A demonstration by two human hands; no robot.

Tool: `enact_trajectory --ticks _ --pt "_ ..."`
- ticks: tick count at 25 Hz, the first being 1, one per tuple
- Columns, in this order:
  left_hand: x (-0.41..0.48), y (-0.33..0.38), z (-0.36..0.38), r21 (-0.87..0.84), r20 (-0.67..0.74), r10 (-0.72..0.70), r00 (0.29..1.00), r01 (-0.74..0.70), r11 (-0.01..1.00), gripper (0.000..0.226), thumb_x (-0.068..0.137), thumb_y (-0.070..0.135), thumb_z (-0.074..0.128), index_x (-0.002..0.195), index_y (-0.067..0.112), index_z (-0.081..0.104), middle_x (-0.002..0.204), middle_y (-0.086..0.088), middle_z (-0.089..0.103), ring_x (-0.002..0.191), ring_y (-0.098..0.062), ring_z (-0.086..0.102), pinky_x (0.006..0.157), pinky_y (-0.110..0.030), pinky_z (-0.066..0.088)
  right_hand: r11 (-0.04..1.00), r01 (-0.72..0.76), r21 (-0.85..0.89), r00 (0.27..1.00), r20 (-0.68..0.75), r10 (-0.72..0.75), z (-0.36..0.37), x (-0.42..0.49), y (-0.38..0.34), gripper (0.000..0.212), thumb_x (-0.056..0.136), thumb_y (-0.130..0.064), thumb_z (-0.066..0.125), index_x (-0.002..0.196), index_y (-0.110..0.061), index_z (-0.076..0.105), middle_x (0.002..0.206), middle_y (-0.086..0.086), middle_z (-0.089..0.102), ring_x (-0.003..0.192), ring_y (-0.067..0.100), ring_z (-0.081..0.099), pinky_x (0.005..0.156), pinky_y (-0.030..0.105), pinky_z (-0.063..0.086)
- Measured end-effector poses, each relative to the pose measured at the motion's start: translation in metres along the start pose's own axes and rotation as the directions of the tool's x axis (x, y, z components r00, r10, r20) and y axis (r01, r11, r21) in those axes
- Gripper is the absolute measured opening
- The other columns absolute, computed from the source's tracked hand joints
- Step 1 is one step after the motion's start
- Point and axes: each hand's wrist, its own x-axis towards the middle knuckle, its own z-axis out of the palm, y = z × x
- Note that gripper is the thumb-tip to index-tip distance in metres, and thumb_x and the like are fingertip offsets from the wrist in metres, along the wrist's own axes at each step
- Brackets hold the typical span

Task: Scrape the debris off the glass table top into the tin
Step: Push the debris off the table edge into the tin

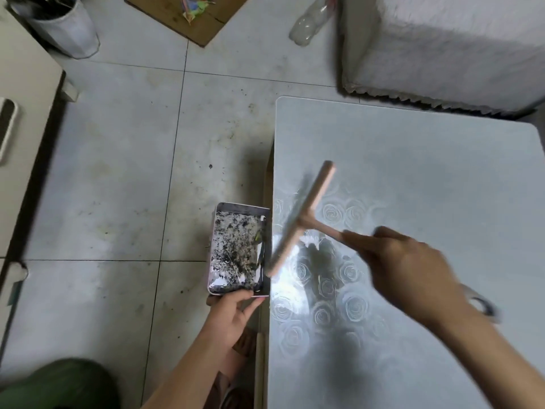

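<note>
The glass table top (413,178) with a rose pattern fills the right half of the view. My right hand (410,267) grips the handle of a pink T-shaped scraper (303,216), whose blade lies slanted near the table's left edge. My left hand (233,314) holds the near end of a rectangular tin (239,249) against that edge, just below table level. Dark debris and white bits cover the tin's inside. The scraper's lower blade end sits right beside the tin's rim.
Tiled floor (118,178) with scattered dark crumbs lies left of the table. A white fluffy-covered seat (442,48) stands behind the table. A bin (62,28), cardboard (188,16) and a plastic bottle (312,22) lie at the top. Scissors (480,302) rest on the table by my right wrist.
</note>
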Motion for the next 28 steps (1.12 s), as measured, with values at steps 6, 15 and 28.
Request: enact_trajectory --ticks 6,15,28 --pt "0.003 -0.002 -0.001 -0.002 0.004 0.023 1.0 -0.023 1.0 0.032 0.079 -0.025 0.045 0.085 0.002 0.061 0.075 -0.013 0.071 0.079 -0.027 0.068 0.07 -0.049 0.058 0.991 -0.097 -0.087 0.992 0.077 0.104 0.003 -0.014 0.003 0.046 0.095 -0.029 0.046 0.13 -0.059 0.042 0.079 -0.007 0.046 0.069 0.025 0.06 0.052 0.029 0.033" --pt "0.007 -0.003 -0.006 -0.013 0.009 0.006 1.0 -0.006 1.0 0.028 0.08 -0.024 0.044 0.086 0.0 0.058 0.083 -0.017 0.069 0.07 -0.025 0.071 0.061 -0.044 0.06 0.983 -0.103 -0.15 0.993 0.034 0.109 0.004 -0.016 -0.052 0.059 0.075 -0.01 0.06 0.121 -0.046 0.056 0.07 -0.006 0.039 0.046 0.021 0.036 0.042 0.025 0.007" --pt "0.001 0.0 -0.003 0.007 -0.034 -0.028 0.999 0.028 1.0 0.03 0.082 -0.023 0.048 0.071 0.004 0.057 0.072 -0.011 0.059 0.075 -0.022 0.058 0.066 -0.048 0.059 0.937 -0.293 0.188 0.911 0.353 0.214 0.02 -0.093 0.055 0.035 0.095 -0.022 0.052 0.123 -0.04 0.06 0.074 -0.005 0.05 0.07 0.02 0.059 0.062 0.036 0.047"
